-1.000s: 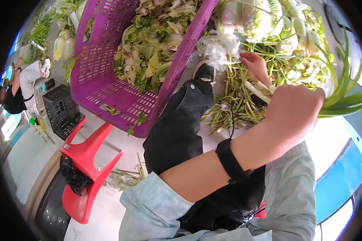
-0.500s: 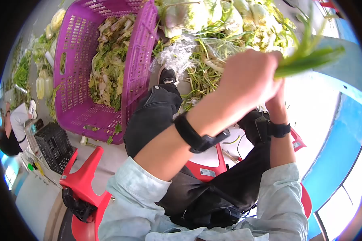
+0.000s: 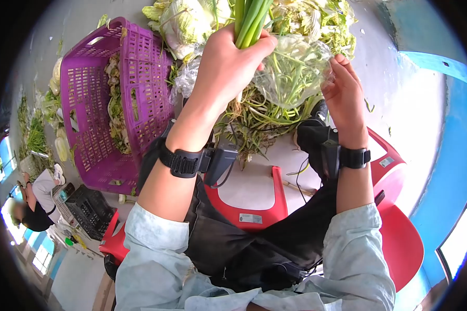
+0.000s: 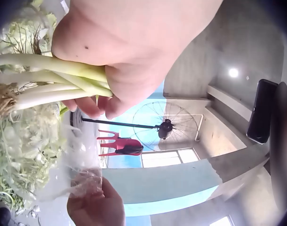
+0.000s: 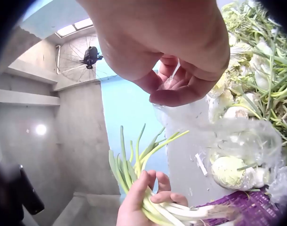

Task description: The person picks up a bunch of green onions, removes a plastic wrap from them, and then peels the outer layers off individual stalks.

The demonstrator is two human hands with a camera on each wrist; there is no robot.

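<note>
Green onions (image 3: 250,25) are held in the person's left grip (image 3: 228,65), the fingers curled round the stalks; leaves stick out on one side, white stems and roots on the other. Beside it, the right grip (image 3: 343,85) pinches the edge of a clear plastic film (image 3: 290,72) between thumb and fingers. A red stool (image 3: 249,218) shows between the person's legs. Past it, on the floor, spreads a heap of loose greens (image 3: 254,129), seen partly through the film. To the left, a tilted purple crate (image 3: 150,93) contains leafy scraps (image 3: 114,103). Pale cabbages (image 3: 184,26) lie beyond the heap. Farther off, at left, another person (image 3: 39,207) bends near a black crate (image 3: 91,210). A fan (image 4: 167,128) stands in the background of the left wrist view.
</note>
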